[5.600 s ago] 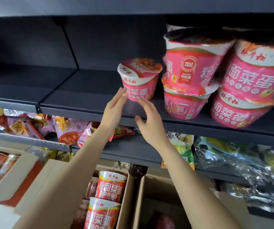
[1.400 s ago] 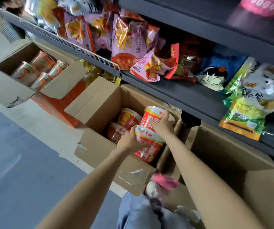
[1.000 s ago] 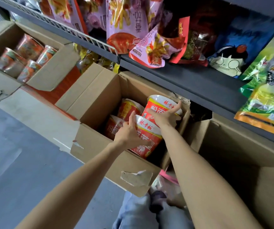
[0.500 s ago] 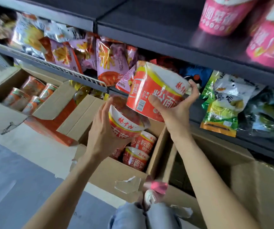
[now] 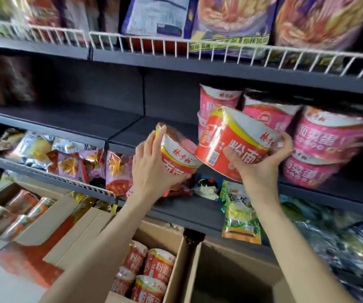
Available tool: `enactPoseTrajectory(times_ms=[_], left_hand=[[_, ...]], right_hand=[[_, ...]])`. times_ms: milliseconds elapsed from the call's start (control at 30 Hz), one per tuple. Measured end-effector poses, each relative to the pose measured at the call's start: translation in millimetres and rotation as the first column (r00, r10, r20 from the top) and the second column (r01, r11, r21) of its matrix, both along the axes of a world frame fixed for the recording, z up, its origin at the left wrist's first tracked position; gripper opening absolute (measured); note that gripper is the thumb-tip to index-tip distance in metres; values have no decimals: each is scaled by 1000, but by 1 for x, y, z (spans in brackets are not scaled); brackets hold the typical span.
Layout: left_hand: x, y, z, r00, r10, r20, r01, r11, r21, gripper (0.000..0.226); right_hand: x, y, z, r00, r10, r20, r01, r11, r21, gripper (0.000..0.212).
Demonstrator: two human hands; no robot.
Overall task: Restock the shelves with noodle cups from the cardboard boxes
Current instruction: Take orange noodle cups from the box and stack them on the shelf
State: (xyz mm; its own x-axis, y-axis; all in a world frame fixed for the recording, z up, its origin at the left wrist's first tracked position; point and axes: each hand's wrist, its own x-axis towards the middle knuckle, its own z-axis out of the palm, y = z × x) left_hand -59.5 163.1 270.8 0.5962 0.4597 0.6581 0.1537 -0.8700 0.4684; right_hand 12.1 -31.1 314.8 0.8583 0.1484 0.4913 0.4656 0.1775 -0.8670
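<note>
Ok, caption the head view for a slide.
Left hand and right hand each lift a red noodle cup toward the dark shelf.

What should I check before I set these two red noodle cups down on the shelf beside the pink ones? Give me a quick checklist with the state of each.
1. Left hand grips its red cup: ok, fingers wrapped round the side.
2. Right hand grips the bigger-looking red cup: ok, thumb in front, fingers behind.
3. Cups upright: not ok, both are tilted.
4. Free space on the dark shelf left of the pink cups: ok, bare shelf shows there.
5. Pink stack steady: cannot tell, that part is blurred.
6. More stock to follow: ok, red cups remain in the cardboard box.
</note>
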Motion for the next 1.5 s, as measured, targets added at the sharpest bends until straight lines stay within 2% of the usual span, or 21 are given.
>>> enactPoseTrajectory(times_ms=[133,233,300,467,533,600,633,700,767,833,900,967,1167,1333,1400,1500], left_hand=[[49,-15,19,982,-151,115,174,960,-221,113],[78,-19,16,942,-280,184,330,872,-362,103],[95,-20,6,924,-340,176,383,815,-435,105],[128,-14,-22,920,-371,127,371,719,-587,122],[130,-8,-26,943,-327,57,301,769,-564,129],[126,-3,-27,963,-268,43,247,800,-547,123],[123,-2,-28,963,-258,74,251,771,-585,117],[115,-3,-27,945,-271,181,319,653,-687,101],[111,-6,-24,910,-303,282,406,517,-754,88],[114,-10,-20,874,-340,348,470,401,-786,78],[119,-13,-15,850,-379,365,499,362,-787,70],[125,-11,-12,832,-414,370,519,346,-781,66],[148,7,-3,837,-443,321,491,349,-798,61],[151,8,2,843,-473,257,458,378,-805,65],[139,5,3,873,-432,227,427,452,-783,59],[98,5,-1,917,-361,170,381,664,-643,45]], right_hand=[[26,-2,20,989,-99,113,101,995,-10,102],[45,11,25,964,-168,205,181,982,-49,104],[57,24,22,949,-180,258,206,975,-80,107],[84,58,6,918,-181,352,252,953,-167,107],[92,73,3,912,-163,377,257,942,-215,106],[101,86,4,911,-147,385,256,934,-250,107],[107,90,4,907,-155,390,275,922,-273,108],[115,93,3,872,-245,424,404,848,-342,111],[114,92,0,786,-378,489,577,733,-361,111],[109,92,-6,694,-430,577,669,681,-298,99],[107,92,-12,636,-410,654,694,676,-250,83],[111,89,-17,620,-359,698,695,665,-274,76],[132,85,-22,733,-190,653,606,619,-500,74],[129,88,-13,801,-148,580,555,544,-629,73],[120,84,-18,800,-129,586,554,535,-638,63],[93,74,-38,712,-62,700,582,610,-538,41]])
